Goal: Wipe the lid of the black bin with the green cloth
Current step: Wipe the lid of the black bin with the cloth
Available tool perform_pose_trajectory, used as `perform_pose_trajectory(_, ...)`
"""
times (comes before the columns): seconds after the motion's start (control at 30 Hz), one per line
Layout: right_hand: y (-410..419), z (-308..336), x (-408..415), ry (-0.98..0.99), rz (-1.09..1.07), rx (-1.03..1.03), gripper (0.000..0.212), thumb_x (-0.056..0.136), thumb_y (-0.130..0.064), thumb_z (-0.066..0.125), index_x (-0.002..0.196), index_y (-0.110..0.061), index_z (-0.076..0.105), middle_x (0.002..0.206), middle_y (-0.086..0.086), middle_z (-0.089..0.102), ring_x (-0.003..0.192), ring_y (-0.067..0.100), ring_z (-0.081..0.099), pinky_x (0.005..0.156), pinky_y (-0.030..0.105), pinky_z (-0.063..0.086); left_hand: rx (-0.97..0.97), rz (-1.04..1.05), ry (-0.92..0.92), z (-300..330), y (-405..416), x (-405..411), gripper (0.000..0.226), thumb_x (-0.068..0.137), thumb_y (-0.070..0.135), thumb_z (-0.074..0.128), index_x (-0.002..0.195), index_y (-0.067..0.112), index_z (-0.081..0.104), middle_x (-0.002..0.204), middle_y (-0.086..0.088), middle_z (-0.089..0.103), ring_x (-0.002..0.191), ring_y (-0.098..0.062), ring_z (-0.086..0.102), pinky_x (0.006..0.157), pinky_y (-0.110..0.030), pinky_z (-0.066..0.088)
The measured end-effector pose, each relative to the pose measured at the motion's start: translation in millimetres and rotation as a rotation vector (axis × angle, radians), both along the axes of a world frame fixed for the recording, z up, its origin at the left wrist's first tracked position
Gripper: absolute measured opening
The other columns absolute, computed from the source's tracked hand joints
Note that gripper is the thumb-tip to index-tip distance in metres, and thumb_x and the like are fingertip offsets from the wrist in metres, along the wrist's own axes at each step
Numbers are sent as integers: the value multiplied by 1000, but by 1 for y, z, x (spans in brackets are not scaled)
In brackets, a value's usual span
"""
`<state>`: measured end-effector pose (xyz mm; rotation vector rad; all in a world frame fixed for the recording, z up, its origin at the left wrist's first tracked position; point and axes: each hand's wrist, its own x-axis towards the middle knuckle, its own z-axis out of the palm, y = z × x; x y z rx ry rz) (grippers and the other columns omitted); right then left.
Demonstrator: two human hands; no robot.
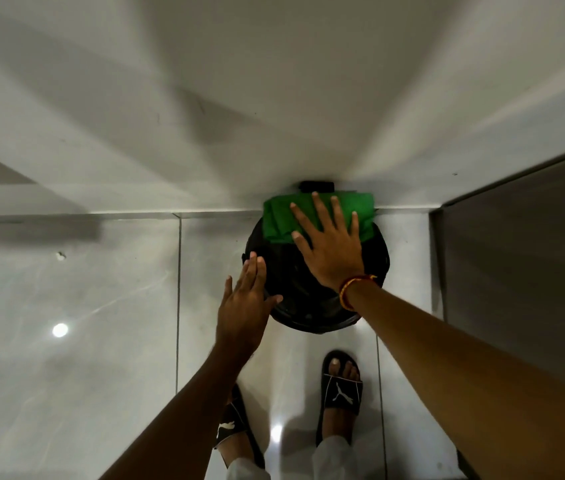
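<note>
A round black bin [294, 282] stands on the floor against the wall, seen from above, its lid facing me. The green cloth [275, 220] lies folded over the far part of the lid. My right hand [329, 244] presses flat on the cloth with fingers spread, palm partly on the lid; a red and yellow thread is tied around its wrist. My left hand [244, 303] rests flat against the bin's left rim, fingers straight and together, holding nothing.
A white wall [274, 98] rises right behind the bin. A dark panel or door [523, 244] stands close on the right. Glossy grey floor tiles [101, 306] spread to the left. My two feet in black slides [341, 389] stand just in front of the bin.
</note>
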<state>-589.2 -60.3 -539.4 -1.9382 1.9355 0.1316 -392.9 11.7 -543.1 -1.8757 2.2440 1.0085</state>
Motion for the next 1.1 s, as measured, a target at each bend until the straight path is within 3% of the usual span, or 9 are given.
perform_pose_trajectory(0.07,14,-3,14,-18,115,-21,58,104,-57,27,160,-46,17,173,-2,12,160,33,10,125,67,13,12,27,15,1,-1,0,77,98,47,47,158,17,11,167,-5,15,155,-20,12,126,-50,12)
perform_pose_trajectory(0.13,33,-4,18,-50,92,-28,59,104,-56,28,160,-44,16,174,-3,11,161,30,8,126,65,14,13,32,25,1,-2,0,73,98,49,47,157,19,18,166,-4,23,154,-20,16,125,-52,14)
perform_pose_trajectory(0.33,89,-1,-27,-54,-149,4,61,105,-56,28,162,-42,10,174,-3,5,161,28,3,127,62,12,31,19,7,-1,-3,1,79,99,50,44,158,17,3,169,-1,-2,155,-17,5,126,-48,11)
perform_pose_trajectory(0.53,16,3,-43,-201,-493,72,61,105,-57,29,162,-40,14,173,3,15,159,35,11,126,64,12,28,23,16,0,-2,-1,79,99,50,43,158,17,2,169,-1,-2,155,-17,4,126,-48,11)
perform_pose_trajectory(0.8,-19,5,-12,-24,-251,80,61,106,-56,24,163,-39,10,174,3,8,160,38,6,125,66,8,23,39,28,1,-1,-1,81,98,47,48,158,17,4,168,-2,0,155,-17,4,126,-48,13)
perform_pose_trajectory(1.0,-17,6,16,13,201,23,58,105,-56,27,161,-42,19,174,-2,11,160,35,5,126,65,6,7,55,23,2,-1,-1,80,98,46,50,159,15,7,168,-4,8,155,-19,10,124,-48,13)
perform_pose_trajectory(1.1,13,2,20,-9,163,-6,59,106,-54,28,162,-40,16,174,-2,9,161,34,4,126,65,10,14,49,17,4,-1,-2,77,97,46,51,158,14,15,166,-8,19,154,-22,16,124,-51,15)
